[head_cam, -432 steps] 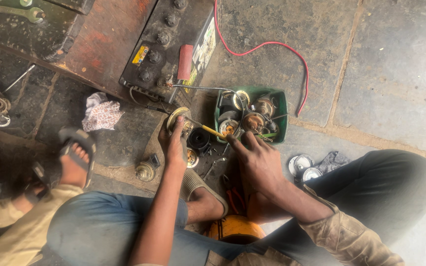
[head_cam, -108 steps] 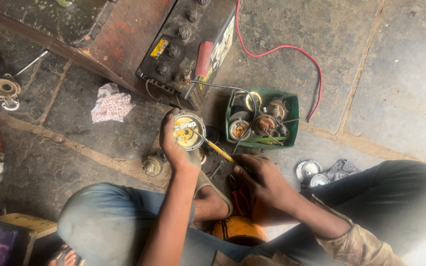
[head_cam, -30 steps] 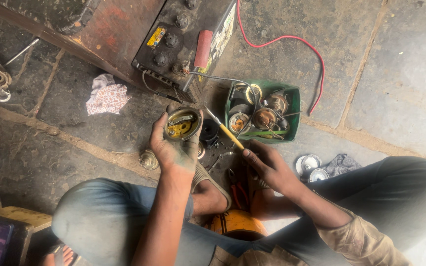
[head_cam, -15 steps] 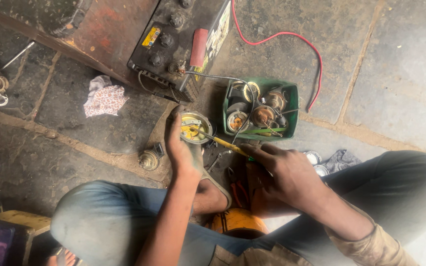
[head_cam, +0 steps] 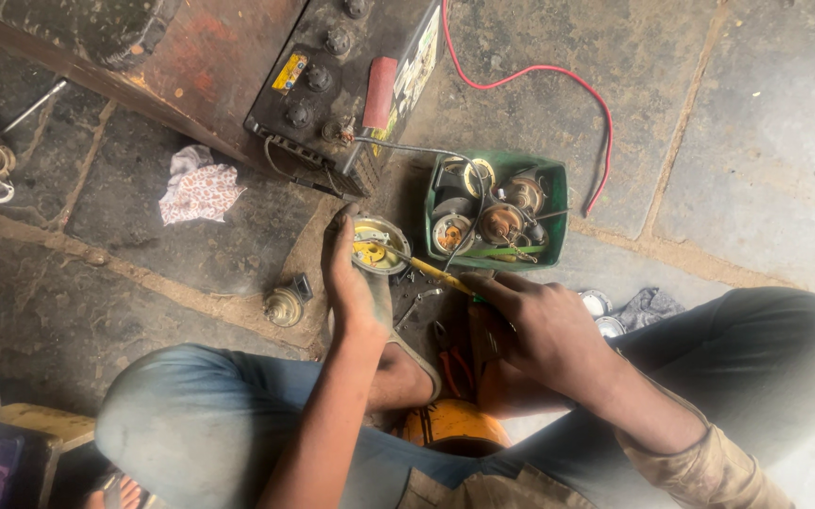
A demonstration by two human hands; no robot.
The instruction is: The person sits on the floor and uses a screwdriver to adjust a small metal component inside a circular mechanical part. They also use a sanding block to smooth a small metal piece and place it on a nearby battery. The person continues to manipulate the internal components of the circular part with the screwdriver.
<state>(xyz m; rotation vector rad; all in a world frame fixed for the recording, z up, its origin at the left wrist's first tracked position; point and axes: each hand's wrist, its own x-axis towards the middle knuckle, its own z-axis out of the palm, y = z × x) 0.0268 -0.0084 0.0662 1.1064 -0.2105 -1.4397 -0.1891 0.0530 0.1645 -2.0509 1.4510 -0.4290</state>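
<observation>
From up here I take the car battery (head_cam: 346,85) as my landmark: a big black block with round caps on top, lying on the stone floor (head_cam: 747,141) at the upper middle of the view, with a rusty metal plate (head_cam: 209,57) against its left side. A red wire (head_cam: 558,75) loops across the floor to the right of the battery and drops toward the green plastic tray (head_cam: 554,217), which sits just below and right of the battery and is full of round metal parts. A crumpled patterned rag (head_cam: 198,188) lies below and left of the battery. Directly below the battery, my left hand (head_cam: 355,283) has its grip closed around a small round metal unit (head_cam: 379,245) with yellow pieces inside, fingers curled behind it and the open face turned up. Below and right of the battery, just under the tray, my right hand (head_cam: 539,325) has its grip shut on the handle end of a yellow-shafted screwdriver (head_cam: 421,266); the shaft runs up and left with its tip reaching into the round unit. A small domed metal part (head_cam: 283,306) rests on the floor below the battery, just left of my left wrist. Orange-handled pliers (head_cam: 450,363) lie between my hands, lower still.
</observation>
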